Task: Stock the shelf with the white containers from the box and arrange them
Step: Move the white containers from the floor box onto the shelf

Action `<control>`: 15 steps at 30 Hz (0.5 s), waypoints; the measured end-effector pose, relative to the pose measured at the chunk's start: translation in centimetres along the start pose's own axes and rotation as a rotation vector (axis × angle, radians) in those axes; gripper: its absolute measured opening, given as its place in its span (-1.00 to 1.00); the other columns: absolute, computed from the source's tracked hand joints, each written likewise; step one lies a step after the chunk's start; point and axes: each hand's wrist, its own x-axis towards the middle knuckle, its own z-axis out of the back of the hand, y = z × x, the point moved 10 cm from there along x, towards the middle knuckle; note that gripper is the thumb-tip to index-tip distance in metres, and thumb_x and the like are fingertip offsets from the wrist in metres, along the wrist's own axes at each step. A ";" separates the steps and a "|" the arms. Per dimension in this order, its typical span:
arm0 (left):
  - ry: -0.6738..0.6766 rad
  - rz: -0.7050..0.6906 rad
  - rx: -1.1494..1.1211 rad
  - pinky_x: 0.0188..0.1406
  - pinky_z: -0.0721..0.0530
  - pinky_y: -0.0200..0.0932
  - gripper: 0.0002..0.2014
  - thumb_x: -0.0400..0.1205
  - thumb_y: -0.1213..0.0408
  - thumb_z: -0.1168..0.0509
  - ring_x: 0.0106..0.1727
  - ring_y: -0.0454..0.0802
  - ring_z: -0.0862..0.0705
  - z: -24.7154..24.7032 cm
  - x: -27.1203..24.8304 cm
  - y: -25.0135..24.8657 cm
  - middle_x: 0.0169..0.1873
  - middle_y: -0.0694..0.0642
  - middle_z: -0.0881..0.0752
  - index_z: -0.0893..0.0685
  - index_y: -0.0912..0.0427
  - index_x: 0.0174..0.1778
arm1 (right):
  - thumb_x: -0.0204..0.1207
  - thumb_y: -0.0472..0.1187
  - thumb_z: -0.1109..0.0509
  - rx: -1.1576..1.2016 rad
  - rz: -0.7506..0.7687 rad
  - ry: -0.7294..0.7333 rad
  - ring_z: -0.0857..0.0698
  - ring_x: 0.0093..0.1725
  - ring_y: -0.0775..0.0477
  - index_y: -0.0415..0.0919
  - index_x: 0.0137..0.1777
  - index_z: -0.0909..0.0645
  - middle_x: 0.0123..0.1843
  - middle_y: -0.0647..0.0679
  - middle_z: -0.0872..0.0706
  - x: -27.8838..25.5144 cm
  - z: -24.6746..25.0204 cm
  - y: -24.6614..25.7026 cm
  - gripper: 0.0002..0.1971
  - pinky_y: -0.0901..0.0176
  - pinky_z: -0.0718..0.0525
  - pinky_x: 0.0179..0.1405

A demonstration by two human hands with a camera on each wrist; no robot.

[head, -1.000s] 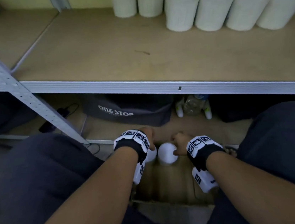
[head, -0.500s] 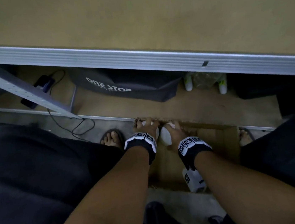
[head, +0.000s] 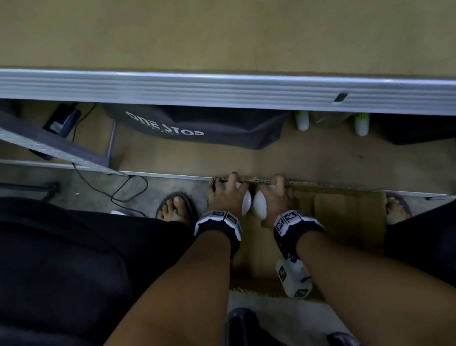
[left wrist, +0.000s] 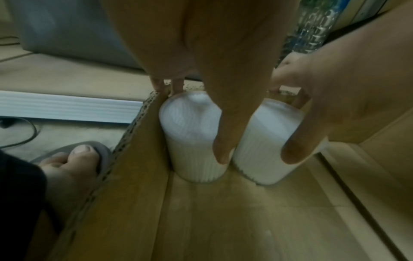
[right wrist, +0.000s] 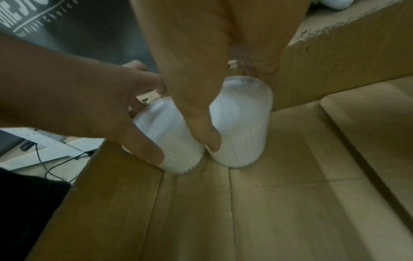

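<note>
Two ribbed white containers stand upright, touching, in the far left corner of the cardboard box (head: 349, 209). The left hand (head: 225, 194) wraps the left container (left wrist: 192, 139), thumb in front and fingers behind; the right hand (head: 275, 195) grips the right container (right wrist: 241, 127) the same way. One in each hand likely halves the trips. The box sits on the floor between sandalled feet, below the bare shelf (head: 202, 23). A dark printed bag (head: 198, 127) lies underneath.

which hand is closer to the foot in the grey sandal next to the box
Left. The left hand grips a white container in the box corner beside the sandalled foot; the right hand holds the neighbouring container, farther away.
</note>
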 end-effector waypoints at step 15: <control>0.114 0.055 -0.176 0.41 -0.44 0.34 -0.24 0.39 0.15 -0.38 0.49 0.43 -0.23 4.8 -5.0 -0.2 0.50 0.21 -0.21 -0.24 -0.05 0.53 | 0.53 -0.21 -0.33 0.013 0.035 0.032 -0.08 0.63 -0.43 0.10 0.54 -0.22 0.69 -0.10 0.15 -6.8 5.8 -0.1 -0.39 -0.28 -0.34 0.54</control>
